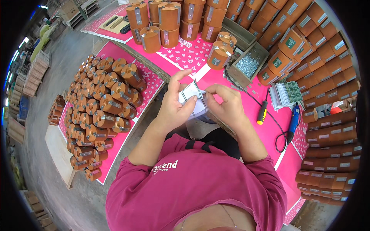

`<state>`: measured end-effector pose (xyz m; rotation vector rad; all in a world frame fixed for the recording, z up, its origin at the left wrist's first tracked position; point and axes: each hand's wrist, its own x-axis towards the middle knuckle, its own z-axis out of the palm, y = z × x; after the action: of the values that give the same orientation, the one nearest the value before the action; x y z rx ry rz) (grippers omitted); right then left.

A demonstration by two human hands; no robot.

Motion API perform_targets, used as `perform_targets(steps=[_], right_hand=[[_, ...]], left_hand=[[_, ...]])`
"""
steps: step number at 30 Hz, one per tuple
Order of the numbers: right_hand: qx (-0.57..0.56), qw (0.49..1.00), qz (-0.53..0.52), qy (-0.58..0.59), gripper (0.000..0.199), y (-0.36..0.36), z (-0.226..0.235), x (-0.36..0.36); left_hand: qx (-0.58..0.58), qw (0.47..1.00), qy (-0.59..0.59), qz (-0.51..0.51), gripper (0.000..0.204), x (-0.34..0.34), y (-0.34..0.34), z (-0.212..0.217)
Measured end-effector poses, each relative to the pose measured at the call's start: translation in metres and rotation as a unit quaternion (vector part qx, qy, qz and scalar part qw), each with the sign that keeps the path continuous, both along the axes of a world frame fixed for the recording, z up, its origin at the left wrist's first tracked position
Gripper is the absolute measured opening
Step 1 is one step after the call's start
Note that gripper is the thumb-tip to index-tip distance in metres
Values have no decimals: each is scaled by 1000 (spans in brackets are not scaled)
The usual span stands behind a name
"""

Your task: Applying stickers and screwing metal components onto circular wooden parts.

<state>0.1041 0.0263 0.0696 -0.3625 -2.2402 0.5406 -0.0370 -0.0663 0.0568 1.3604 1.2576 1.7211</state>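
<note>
Close in front of my body, both hands hold a small white sheet with dark lines (pixel 191 91), bent between them. My left hand (pixel 172 103) grips its left side, with the thumb across the face and the index finger raised. My right hand (pixel 228 103) pinches the sheet's right edge between thumb and fingertips. Whether a smaller piece sits in that pinch is too small to tell. On the pink table to the right lies a stack of green-printed label sheets (pixel 290 93), beside a yellow-and-black screwdriver (pixel 262 113) and a blue corded power tool (pixel 294 122).
A wooden box of screws (pixel 248 65) stands beyond my right hand. Brown wooden cylinders with metal strips (pixel 169 17) rise in stacks at the back and right. Many more cylinders (pixel 103 118) crowd the left table. A black cable (pixel 252 97) crosses the pink tabletop (pixel 246 127).
</note>
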Motion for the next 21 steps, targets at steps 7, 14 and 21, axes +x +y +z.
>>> perform_targets(steps=[7,14,21], right_hand=[[-315,947,-55,30,5,13,-1,8],[-283,942,-116,134,7,17,-4,14],[-305,935,-100,149,5,15,0,27]], left_hand=[[54,995,63,55,42,-2,3,-7],[-80,988,130,34,29,-10,6,-23],[-239,953,27,184,39,-29,27,-129]])
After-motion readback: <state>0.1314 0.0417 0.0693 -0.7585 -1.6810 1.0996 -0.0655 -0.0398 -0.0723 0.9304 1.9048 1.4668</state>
